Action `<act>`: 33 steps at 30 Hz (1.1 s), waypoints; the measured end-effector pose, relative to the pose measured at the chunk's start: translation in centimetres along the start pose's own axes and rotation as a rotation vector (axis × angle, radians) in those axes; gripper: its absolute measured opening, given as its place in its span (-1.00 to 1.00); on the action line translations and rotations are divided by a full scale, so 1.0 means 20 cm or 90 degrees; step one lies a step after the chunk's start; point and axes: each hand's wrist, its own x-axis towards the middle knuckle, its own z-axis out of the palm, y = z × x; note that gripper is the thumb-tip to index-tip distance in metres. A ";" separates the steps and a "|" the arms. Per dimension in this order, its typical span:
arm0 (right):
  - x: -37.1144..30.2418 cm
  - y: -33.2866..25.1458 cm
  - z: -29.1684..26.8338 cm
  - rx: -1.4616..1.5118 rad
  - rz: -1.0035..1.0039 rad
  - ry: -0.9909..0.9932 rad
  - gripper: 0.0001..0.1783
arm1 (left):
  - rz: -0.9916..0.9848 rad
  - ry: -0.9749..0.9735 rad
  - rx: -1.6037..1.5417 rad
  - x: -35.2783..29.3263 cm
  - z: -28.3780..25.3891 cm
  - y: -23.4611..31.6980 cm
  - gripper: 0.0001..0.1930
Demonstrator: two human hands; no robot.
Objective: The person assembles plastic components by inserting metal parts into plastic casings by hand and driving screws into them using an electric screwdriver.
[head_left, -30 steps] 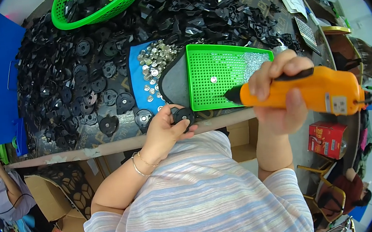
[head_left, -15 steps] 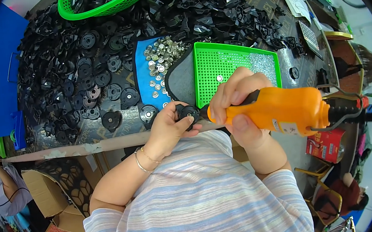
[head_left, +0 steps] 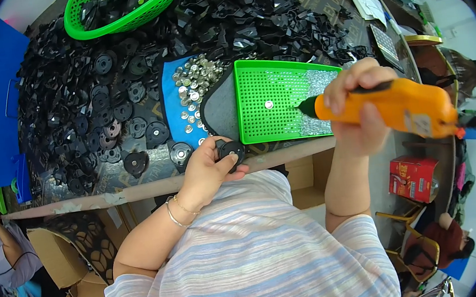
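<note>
My left hand (head_left: 210,171) grips a round black plastic part (head_left: 230,154) at the table's front edge, thumb on its face. In my right hand (head_left: 361,106) is an orange electric screwdriver (head_left: 402,105), its black nose and thin bit pointing left above a green perforated tray (head_left: 259,132). Many small silver screws (head_left: 314,88) lie in the tray's right part, and one larger round metal piece (head_left: 269,104) sits further left in it. Beside the tray, a blue mat (head_left: 173,106) carries a heap of round silver metal pieces (head_left: 201,71). Another black disc (head_left: 180,154) lies left of my left hand.
Black plastic parts (head_left: 259,18) cover much of the table. A green basket (head_left: 120,24) of black parts stands at the back left. A red box (head_left: 415,179) is at the right, and an open cardboard box (head_left: 58,254) at the lower left. Other people sit at both sides.
The screwdriver in my right hand has moved up and right, away from the black part to over the tray. My left hand still holds the part, slightly further left in view.
</note>
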 end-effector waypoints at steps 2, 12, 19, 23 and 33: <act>-0.03 0.05 -0.07 -0.089 0.010 0.068 -0.71 | 0.003 -0.013 -0.001 0.00 0.01 0.01 -0.74; -0.05 0.16 -0.11 -0.050 0.014 0.155 -0.79 | 0.010 -0.019 -0.004 0.01 0.00 0.00 -0.73; -0.05 0.16 -0.11 -0.026 0.031 0.129 -0.79 | 0.010 -0.021 -0.003 0.01 0.00 0.00 -0.74; -0.05 0.11 -0.10 -0.034 0.025 0.148 -0.77 | 0.006 -0.018 0.005 0.00 0.00 0.00 -0.74; -0.09 -0.02 0.24 0.088 0.073 -0.022 -0.65 | 0.001 -0.020 0.002 0.00 0.01 0.01 -0.76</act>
